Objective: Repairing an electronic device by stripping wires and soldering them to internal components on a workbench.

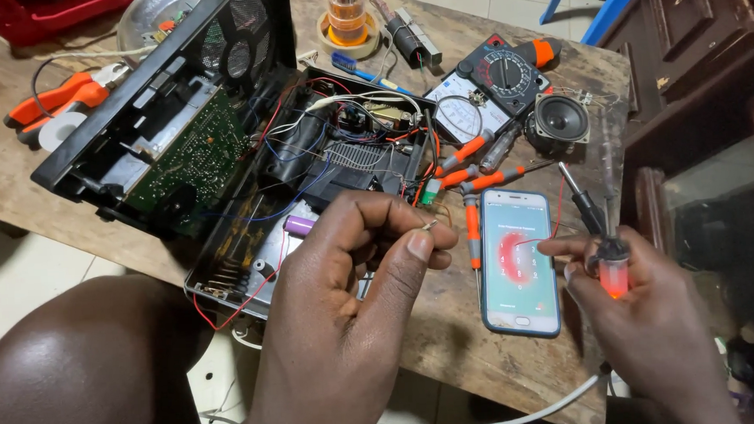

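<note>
My left hand [359, 276] pinches a small metal part [429, 225] between thumb and forefinger, just in front of an opened black electronic device [222, 151] with a green circuit board [190, 154] and loose wires. My right hand [644, 310] grips a soldering iron [609, 257] by its glowing orange handle, its tip pointing away from me. A smartphone [519, 261] with a lit screen lies flat on the wooden table [451, 344] between both hands.
An analog multimeter [490, 87], a small round speaker [559, 121], several orange-handled screwdrivers [477, 182], orange pliers [58, 97], a solder spool [347, 22] and a blue toothbrush [362, 68] lie on the table. My bare knee [87, 369] sits at lower left. A wooden cabinet [692, 46] stands to the right.
</note>
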